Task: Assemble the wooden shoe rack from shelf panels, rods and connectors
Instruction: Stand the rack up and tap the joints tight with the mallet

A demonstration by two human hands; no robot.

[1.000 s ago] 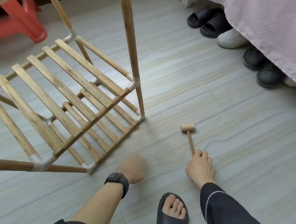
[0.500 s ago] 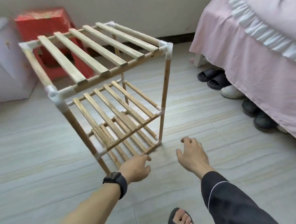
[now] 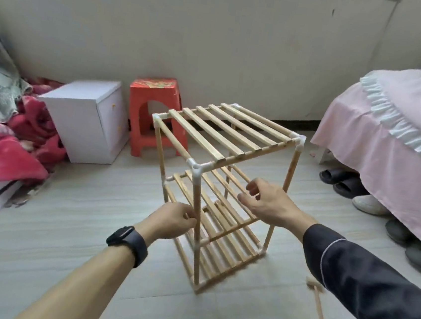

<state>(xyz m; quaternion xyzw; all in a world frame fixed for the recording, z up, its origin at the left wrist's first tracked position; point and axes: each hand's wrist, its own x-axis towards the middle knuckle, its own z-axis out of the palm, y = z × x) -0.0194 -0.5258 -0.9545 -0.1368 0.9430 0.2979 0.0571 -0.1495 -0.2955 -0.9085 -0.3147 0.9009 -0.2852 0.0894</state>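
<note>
The wooden shoe rack [image 3: 222, 132] stands upright on the floor with three slatted shelves, rods and white corner connectors [image 3: 196, 169]. My left hand [image 3: 169, 222], with a black watch on the wrist, curls its fingers against the near front rod [image 3: 198, 199] between the top and middle shelves. My right hand [image 3: 269, 204] hovers in front of the middle shelf with loosely bent fingers, holding nothing. A small wooden mallet [image 3: 318, 311] lies on the floor to the right of the rack, blurred.
A red plastic stool [image 3: 155, 106] and a white box [image 3: 86, 117] stand behind the rack by the wall. A pink-covered bed [image 3: 394, 132] fills the right, with several shoes [image 3: 342, 178] under its edge. Red blankets [image 3: 2, 153] lie at the left.
The view has risen and the whole rack now shows. My right hand left the mallet on the floor; both hands rose to the rack, the left reaching the front rod.
</note>
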